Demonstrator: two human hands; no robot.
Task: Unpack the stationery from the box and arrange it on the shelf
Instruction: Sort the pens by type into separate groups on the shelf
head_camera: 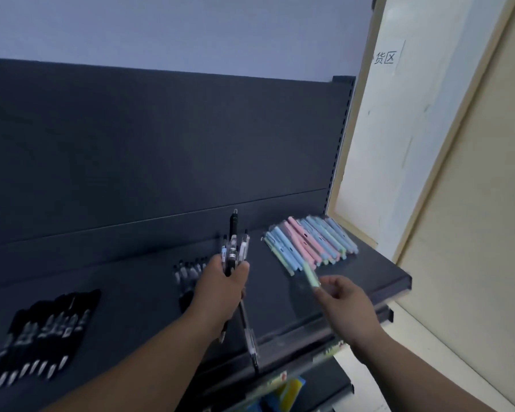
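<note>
"Where the fingers of the left hand (223, 281) curl, what do they enclose?" the student asks.

"A bundle of black and clear plastic click pens (234, 248), gripped upright in the fist above the dark grey metal shelf (369, 272). One black pen stands higher than the rest, and a clear one juts out below the fist."

"And the right hand (344, 295)?"

"Thumb and fingertips pinch the near end of a single pale green pen (309, 273). The other fingers look loosely bent, though blur hides detail. The pen's far end reaches the near edge of the row of pastel blue, pink and green pens (309, 242) lying side by side at the shelf's right end. Whether it touches them cannot be told."

"What lies beyond?"

"Behind the left hand is a small group of black-and-clear pens (189, 270); at far left, a row of black pens with pale tips (42, 328). Further out stand the dark back panel (161, 144) and, at right, a white board in a pale wooden frame (378, 144) bearing a paper sign (388, 56)."
</note>
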